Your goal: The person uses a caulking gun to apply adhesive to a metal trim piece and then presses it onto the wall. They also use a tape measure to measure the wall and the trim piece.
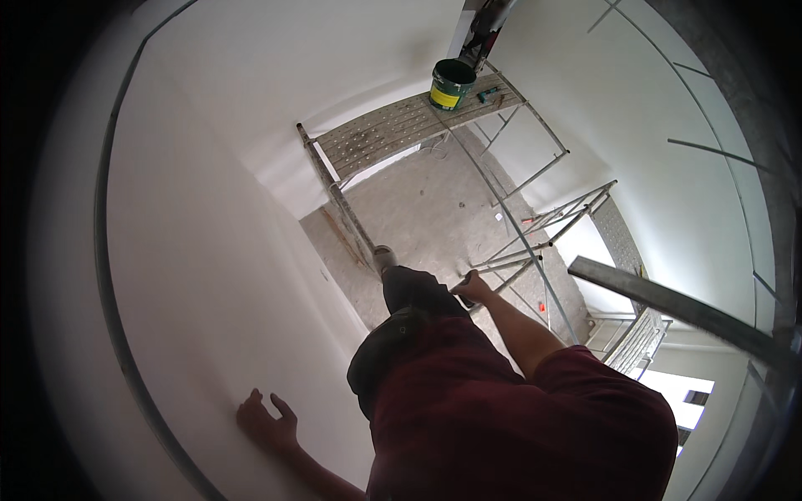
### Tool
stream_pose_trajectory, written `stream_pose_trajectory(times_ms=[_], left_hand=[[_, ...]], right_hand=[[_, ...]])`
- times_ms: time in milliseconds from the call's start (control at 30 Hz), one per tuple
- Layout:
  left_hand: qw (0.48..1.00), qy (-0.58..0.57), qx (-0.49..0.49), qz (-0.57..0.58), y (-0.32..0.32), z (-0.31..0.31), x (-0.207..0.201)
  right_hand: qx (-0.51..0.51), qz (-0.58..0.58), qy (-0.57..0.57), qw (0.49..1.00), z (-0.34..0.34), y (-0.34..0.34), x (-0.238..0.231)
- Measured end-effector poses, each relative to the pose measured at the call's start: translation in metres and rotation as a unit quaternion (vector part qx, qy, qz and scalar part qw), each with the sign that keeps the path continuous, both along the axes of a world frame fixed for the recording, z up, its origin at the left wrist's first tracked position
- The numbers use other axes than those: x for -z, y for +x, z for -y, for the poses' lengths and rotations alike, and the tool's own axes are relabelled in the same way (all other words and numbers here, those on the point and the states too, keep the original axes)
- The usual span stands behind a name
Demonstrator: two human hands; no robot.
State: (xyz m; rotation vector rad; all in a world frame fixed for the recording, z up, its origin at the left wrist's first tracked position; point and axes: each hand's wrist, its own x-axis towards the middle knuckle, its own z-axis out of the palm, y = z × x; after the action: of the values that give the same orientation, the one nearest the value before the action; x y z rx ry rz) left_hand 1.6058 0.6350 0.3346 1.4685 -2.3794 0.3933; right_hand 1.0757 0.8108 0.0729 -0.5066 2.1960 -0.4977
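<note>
My left hand (pixel 269 424) is at the white wall (pixel 192 275) on my left, its fingers spread apart with nothing in them. Whether the palm presses on the wall or only hovers there, I cannot tell. Beside my right thigh, my right hand (pixel 475 288) is closed around a small dark object (pixel 464 299), mostly hidden by the fingers and my trousers. Its kind does not show. Below that hand lie the thin metal tubes of a scaffold frame (pixel 535 253).
A perforated metal scaffold plank (pixel 376 134) spans ahead, bearing a dark green bucket (pixel 452 84) with a yellow label and a green-handled tool (pixel 488 95). My shoe (pixel 384 257) is by a scaffold tube. Far below is a bare concrete floor (pixel 426 196). A metal bar (pixel 668 299) juts in from the right.
</note>
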Motion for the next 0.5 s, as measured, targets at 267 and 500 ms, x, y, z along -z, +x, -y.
stream_pose_trajectory(times_ms=[267, 500], left_hand=[[1.0, -0.003, -0.023, 0.004, 0.001, -0.009, -0.004], [0.997, -0.051, -0.038, 0.054, -0.019, 0.009, -0.017]], right_hand=[[-0.019, 0.0, 0.052, 0.998, 0.114, -0.012, 0.009], [-0.173, 0.042, 0.1, 0.979, 0.186, -0.033, 0.013]])
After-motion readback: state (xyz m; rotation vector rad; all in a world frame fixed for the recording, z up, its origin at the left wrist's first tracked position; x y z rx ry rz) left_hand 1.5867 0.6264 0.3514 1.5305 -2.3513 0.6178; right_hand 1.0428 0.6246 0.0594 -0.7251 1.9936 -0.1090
